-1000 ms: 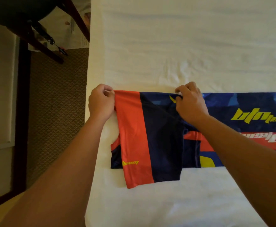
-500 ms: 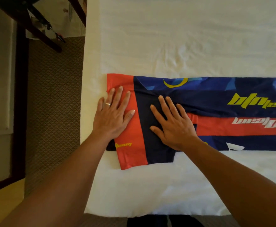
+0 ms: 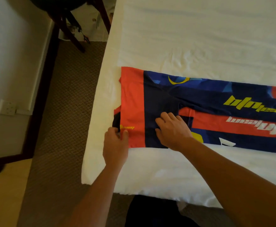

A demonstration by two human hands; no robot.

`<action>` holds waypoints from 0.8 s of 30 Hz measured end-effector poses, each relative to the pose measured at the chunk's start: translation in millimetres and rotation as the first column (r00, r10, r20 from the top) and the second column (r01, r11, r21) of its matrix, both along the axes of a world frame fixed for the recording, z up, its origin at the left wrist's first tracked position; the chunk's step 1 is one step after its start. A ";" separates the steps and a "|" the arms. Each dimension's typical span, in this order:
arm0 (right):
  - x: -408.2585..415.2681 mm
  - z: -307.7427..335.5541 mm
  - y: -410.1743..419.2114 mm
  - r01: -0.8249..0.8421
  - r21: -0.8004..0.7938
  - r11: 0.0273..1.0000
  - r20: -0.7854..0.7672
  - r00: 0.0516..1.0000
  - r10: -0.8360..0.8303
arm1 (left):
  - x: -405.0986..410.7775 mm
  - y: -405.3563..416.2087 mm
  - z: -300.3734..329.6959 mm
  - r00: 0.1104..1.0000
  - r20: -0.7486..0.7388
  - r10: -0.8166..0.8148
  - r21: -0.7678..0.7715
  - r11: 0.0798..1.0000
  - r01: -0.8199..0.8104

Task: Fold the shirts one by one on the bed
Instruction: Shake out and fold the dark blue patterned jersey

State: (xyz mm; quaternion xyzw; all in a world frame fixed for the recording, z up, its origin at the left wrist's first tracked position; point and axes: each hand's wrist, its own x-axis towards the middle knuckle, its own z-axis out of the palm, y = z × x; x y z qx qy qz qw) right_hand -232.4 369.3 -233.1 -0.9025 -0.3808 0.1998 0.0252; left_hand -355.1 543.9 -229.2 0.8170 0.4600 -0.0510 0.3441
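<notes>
While the jersey (image 3: 215, 108) lies flat as a long narrow band across the bed (image 3: 183, 38), its sleeve end is being worked at the bed's left edge. Sides are already folded in; the band runs rightward out of view, so its far end cannot be assessed.

Left hand (image 3: 116, 143): thumb and curled fingers are pinched on the near-left corner of the orange sleeve panel (image 3: 132, 104), just beside the small yellow logo. Judged purpose: to lift this end for a crosswise fold to the right.

Right hand (image 3: 173, 130): laid on the navy cloth beside the orange panel, fingers bent, apparently bunching the fabric a little; whether cloth is actually held cannot be told. Judged purpose: to anchor the layers so the stack is not dragged when the corner is raised.

Edges and room: the sleeve end lies close to the bed's left edge, with carpet (image 3: 60, 112) below; little margin is left there. White sheet is seen beyond the jersey toward the far edge and between it and the near edge. A rightward fold would stay on the bed.
</notes>
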 end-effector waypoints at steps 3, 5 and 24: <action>-1.6 3.4 -2.3 0.051 0.022 0.998 -0.085 0.995 -0.049 | -8.6 -14.7 0.9 0.986 0.051 0.158 -0.089 0.984 -0.153; -2.2 5.4 -4.9 0.073 0.037 0.997 -0.125 0.990 -0.068 | -6.2 -18.7 4.6 0.966 0.014 0.259 -0.173 0.952 -0.252; 46.7 37.7 29.2 0.562 0.434 0.704 -0.259 0.826 -0.500 | 172.9 -14.8 83.7 0.974 0.204 -0.101 -0.325 0.931 0.165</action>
